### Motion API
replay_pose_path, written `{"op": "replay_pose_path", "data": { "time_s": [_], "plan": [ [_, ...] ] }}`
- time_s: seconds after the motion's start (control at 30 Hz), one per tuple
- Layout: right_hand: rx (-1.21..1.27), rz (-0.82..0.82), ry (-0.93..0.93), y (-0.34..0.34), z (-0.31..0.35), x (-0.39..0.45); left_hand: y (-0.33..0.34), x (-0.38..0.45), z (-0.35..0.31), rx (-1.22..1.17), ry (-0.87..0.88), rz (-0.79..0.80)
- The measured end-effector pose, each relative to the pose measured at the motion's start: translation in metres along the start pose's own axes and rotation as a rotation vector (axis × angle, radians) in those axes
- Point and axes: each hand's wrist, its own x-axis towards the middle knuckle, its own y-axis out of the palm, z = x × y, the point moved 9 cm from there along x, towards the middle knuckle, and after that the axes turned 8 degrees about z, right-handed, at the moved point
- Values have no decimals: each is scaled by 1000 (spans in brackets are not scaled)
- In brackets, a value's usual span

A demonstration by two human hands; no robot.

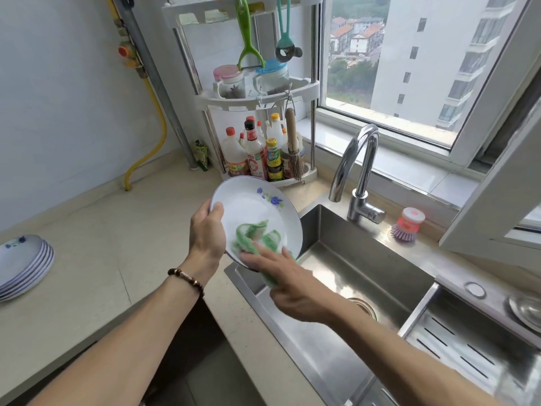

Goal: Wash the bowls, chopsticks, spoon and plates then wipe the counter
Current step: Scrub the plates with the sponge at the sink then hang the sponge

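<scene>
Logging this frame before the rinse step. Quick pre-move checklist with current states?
1. Plate held firmly: ok, left hand grips its rim, thumb on the face.
2. Green cloth on the plate: ok, right hand presses it against the lower face.
3. Plate over the sink: ok, its lower edge hangs over the basin corner.
4. Water running from the tap: not ok, no stream visible.
5. Plate scrubbed clean: cannot tell.
6. Stack of plates on the counter stable: ok, away from the edge.

A home kitchen: steel sink (345, 259) and tap (355, 171), condiment rack (263, 98), stacked plates (23, 265) on the worktop (102, 244).
</scene>
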Motion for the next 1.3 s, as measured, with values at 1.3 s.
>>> {"op": "replay_pose_path", "data": {
  "time_s": [1.3],
  "plan": [
    [-180, -52, 213, -32, -66, 9, 26, -22, -5, 54, 28, 145]
  ]
}}
